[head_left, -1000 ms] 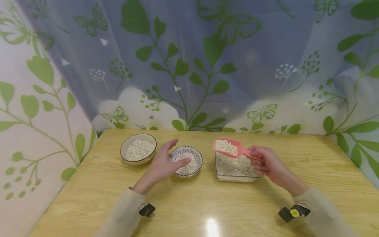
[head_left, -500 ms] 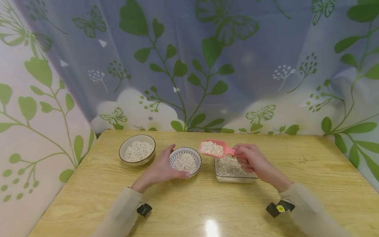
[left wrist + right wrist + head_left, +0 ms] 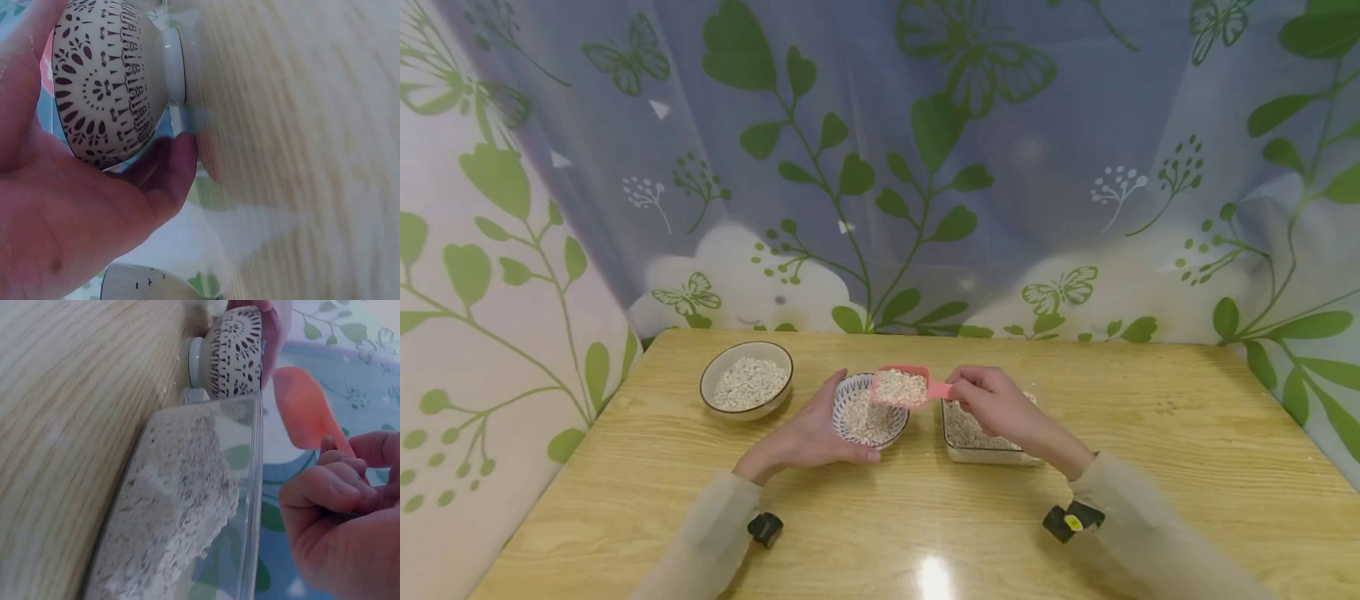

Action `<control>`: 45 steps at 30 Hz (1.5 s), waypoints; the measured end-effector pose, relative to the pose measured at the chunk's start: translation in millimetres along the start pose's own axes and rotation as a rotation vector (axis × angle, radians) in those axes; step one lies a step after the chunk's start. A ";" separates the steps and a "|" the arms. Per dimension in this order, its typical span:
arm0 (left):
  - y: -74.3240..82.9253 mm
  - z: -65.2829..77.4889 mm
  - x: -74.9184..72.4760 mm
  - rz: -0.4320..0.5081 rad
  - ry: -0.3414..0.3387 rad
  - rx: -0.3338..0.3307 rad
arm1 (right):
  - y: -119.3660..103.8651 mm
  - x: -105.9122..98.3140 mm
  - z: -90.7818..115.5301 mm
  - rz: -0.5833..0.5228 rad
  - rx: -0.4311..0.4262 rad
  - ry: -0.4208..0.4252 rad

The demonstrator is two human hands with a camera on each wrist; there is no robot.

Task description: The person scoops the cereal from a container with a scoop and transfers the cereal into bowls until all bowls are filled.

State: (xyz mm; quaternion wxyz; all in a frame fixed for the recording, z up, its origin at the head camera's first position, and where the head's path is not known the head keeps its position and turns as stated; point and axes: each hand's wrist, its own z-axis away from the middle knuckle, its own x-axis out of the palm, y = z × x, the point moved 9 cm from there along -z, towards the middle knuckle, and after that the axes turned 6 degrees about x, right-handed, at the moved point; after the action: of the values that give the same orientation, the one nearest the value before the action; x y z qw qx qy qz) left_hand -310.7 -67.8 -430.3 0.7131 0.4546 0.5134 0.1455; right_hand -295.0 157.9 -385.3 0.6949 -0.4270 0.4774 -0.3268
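My left hand (image 3: 812, 433) holds a small bowl (image 3: 100, 87) with a dark printed pattern, its thumb and fingers spread around the bowl's side. Flaked oats (image 3: 863, 418) lie inside this bowl. In my right hand (image 3: 996, 404) is the handle of a pink scoop (image 3: 303, 409), gripped between thumb and curled fingers. The scoop carries a heap of oats (image 3: 901, 387) and overlaps the right part of the patterned bowl in the head view. Under the right hand stands a clear rectangular container (image 3: 256, 487) of oats, partly hidden by that hand.
A larger cream bowl (image 3: 706, 392) with a dark rim, also holding oats, stands at the left on the wooden table (image 3: 820, 533). Behind the table hangs a leaf-patterned curtain (image 3: 880, 167). A few flakes are scattered around the container.
My right hand has carried the loaded scoop leftward from above the clear container to the patterned bowl. My left hand has closed in around the patterned bowl's side.
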 end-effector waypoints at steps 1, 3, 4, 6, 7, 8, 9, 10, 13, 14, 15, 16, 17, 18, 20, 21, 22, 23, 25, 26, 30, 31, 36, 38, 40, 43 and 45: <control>-0.6 -0.1 0.3 0.012 -0.003 0.001 | -3.4 2.3 -0.7 0.054 -0.023 0.013; -1.4 -0.8 0.8 0.032 -0.005 0.011 | -10.8 7.7 -0.9 0.178 -0.070 0.043; -1.6 -1.1 0.9 0.038 -0.005 0.015 | -15.2 10.6 -0.1 0.246 -0.101 0.060; -1.5 -1.7 0.9 0.047 -0.002 0.020 | -23.5 18.5 1.5 0.368 -0.165 0.077; -1.4 -1.8 0.9 0.051 0.000 0.022 | -27.1 23.0 2.8 0.429 -0.201 0.083; -1.3 -2.1 1.0 0.054 0.001 0.022 | -30.8 27.5 4.6 0.492 -0.241 0.091; -1.2 -2.2 0.9 0.057 0.004 0.022 | -35.5 31.9 6.9 0.563 -0.295 0.108; -1.3 -2.3 1.1 0.062 0.004 0.021 | -39.5 36.5 9.5 0.629 -0.350 0.124; -1.9 -2.4 1.5 0.075 0.005 0.016 | -50.9 48.1 19.7 0.847 -0.521 0.216; -2.2 -2.6 1.7 0.078 0.005 0.016 | -54.2 51.2 23.4 0.917 -0.574 0.257; -2.5 -3.0 2.2 0.082 0.004 0.018 | -56.9 53.8 26.9 0.982 -0.621 0.298; -2.7 -3.2 2.6 0.084 0.003 0.021 | -58.4 55.9 29.9 1.036 -0.657 0.331; -2.8 -3.4 2.9 0.085 0.003 0.024 | -59.7 57.6 32.4 1.087 -0.684 0.363; -3.2 -3.7 3.2 0.085 0.002 0.026 | -60.2 59.1 34.3 1.130 -0.706 0.387; -3.4 -3.9 3.7 0.084 0.000 0.030 | -60.6 61.0 37.0 1.192 -0.743 0.424; -3.4 -4.0 3.8 0.084 -0.001 0.031 | -60.4 61.4 37.9 1.216 -0.753 0.436; -3.4 -3.7 3.6 0.080 0.000 0.029 | -60.1 61.9 38.5 1.238 -0.762 0.445; -3.5 -3.6 3.3 0.079 0.000 0.026 | -59.7 62.2 39.0 1.256 -0.771 0.452; -3.3 -3.3 2.7 0.073 0.002 0.019 | -59.6 62.3 40.4 1.281 -0.792 0.468; -3.1 -2.9 2.2 0.070 0.004 0.015 | -59.7 62.3 41.2 1.291 -0.803 0.475; -3.2 -2.5 1.1 0.055 0.010 0.001 | -59.8 62.0 44.5 1.316 -0.845 0.502; -3.3 -2.4 0.9 0.053 0.012 -0.001 | -59.8 61.8 45.4 1.312 -0.858 0.507; -4.8 -2.4 -0.6 0.052 0.025 -0.009 | -59.6 50.5 47.8 1.122 -0.843 0.496; -6.4 -2.6 -2.0 0.057 0.034 -0.016 | -56.5 38.9 44.7 0.950 -0.740 0.436; -7.9 -2.6 -3.7 0.056 0.041 -0.024 | -48.8 24.4 39.4 0.728 -0.577 0.346; -7.2 -2.3 -7.0 0.022 0.043 -0.023 | -31.0 -1.0 34.5 0.436 -0.313 0.273; -3.4 -1.5 -9.6 -0.036 0.044 -0.011 | -20.4 -18.2 35.1 0.301 -0.197 0.258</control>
State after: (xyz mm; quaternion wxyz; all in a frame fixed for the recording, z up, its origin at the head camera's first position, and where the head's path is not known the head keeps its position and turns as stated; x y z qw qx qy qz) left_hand -317.0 -75.3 -427.4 0.7067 0.4382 0.5361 0.1455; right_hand -268.9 174.8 -353.5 0.6239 -0.3716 0.6503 -0.2231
